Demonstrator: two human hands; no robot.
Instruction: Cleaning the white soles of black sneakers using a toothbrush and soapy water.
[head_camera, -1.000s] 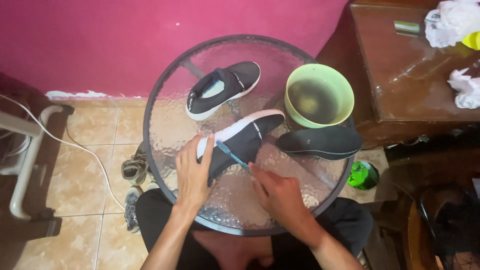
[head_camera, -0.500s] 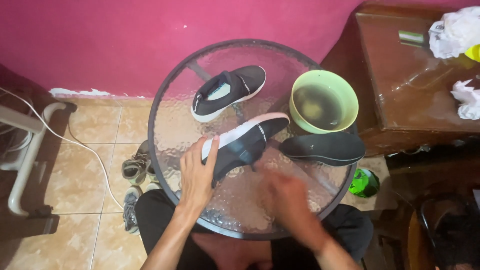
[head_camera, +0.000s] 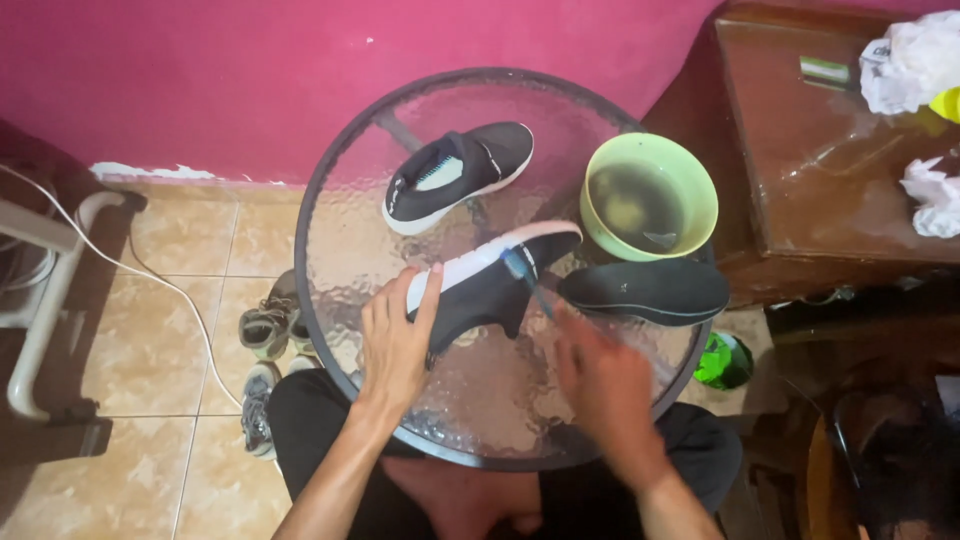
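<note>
Steadying the shoe (head_camera: 490, 285) on its side, the left hand (head_camera: 395, 340) presses down over its heel end, fingers spread across the dark upper and pale sole. The shoe lies mid-tabletop (head_camera: 340, 250), its long axis running from the left hand up and to the right, toe toward the green bowl (head_camera: 650, 200). The right hand (head_camera: 605, 375) is blurred below the toe; its grip looks closed around the handle of a blue brush (head_camera: 525, 275), whose head touches the shoe near the toe. So the work spot lies up and left of the right hand, the nearer one. A second shoe (head_camera: 455, 175) sits apart toward the wall, and a dark insole (head_camera: 645, 290) lies just right of the toe.
</note>
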